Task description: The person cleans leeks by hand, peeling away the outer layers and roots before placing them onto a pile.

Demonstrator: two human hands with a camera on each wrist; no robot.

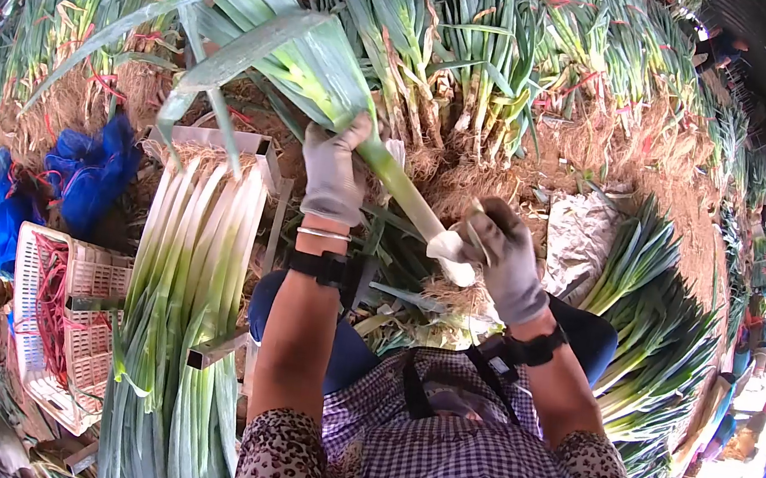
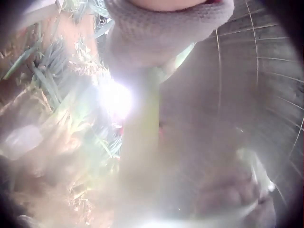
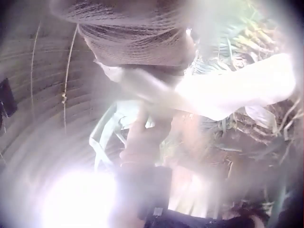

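Note:
A large leek (image 1: 404, 189) lies slantwise in front of the person, its broad green leaves fanned out to the upper left and its white base at the lower right. The gloved left hand (image 1: 331, 174) grips it just below the leaves. Close to the white base, the gloved right hand (image 1: 510, 265) pinches a pale strip of outer layer (image 3: 142, 85). Glare washes out much of both wrist views. Roots (image 1: 458, 295) show below the leek's base.
Trimmed leeks (image 1: 194, 243) lie side by side on a metal rack at left. Beside them stand a plastic basket (image 1: 97, 279) with red ties and blue netting (image 1: 97, 168). Bundled leeks (image 1: 471, 48) stand behind; more leeks (image 1: 652, 323) are piled at right near a pale cloth (image 1: 582, 236).

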